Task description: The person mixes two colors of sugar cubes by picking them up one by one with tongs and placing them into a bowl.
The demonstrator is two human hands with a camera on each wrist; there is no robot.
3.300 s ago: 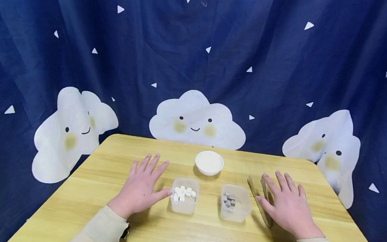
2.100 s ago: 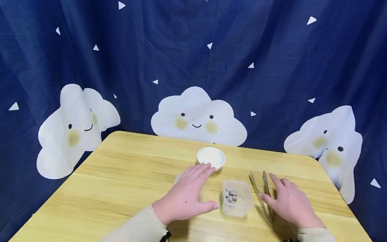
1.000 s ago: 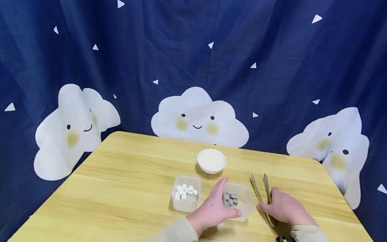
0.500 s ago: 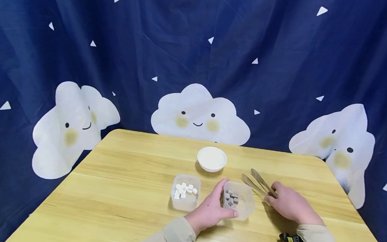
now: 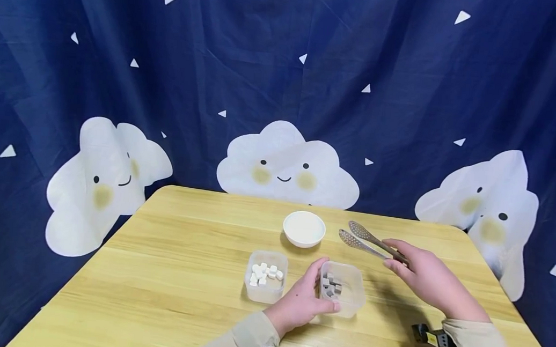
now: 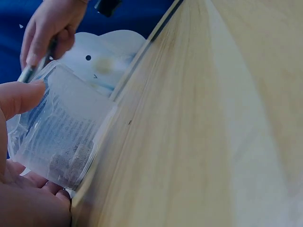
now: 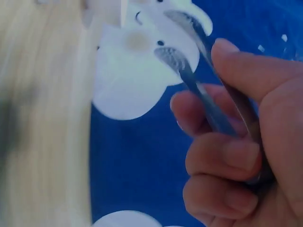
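Note:
My right hand (image 5: 428, 272) grips metal tongs (image 5: 375, 241) raised above the table, their perforated tips spread apart and pointing left toward the bowl. In the right wrist view, its fingers curl round the tongs' (image 7: 206, 104) two arms. My left hand (image 5: 302, 300) holds a clear plastic container (image 5: 352, 291) by its left side, thumb at the front and fingers behind. Several grey cubes (image 5: 331, 286) lie in that container's left part. The left wrist view shows the same container (image 6: 61, 118) close up, the thumb against its wall.
A second clear container (image 5: 265, 293) with several white cubes (image 5: 262, 273) stands left of my left hand. Behind the containers is a white bowl (image 5: 304, 229). All stand on a wooden table (image 5: 179, 263), with a dark blue cloud-patterned curtain (image 5: 286, 61) beyond its far edge.
My left hand moved right, past the white cubes, and took hold of the grey cubes' container. My right hand picked up the tongs from the table, lifted them and turned their tips leftward.

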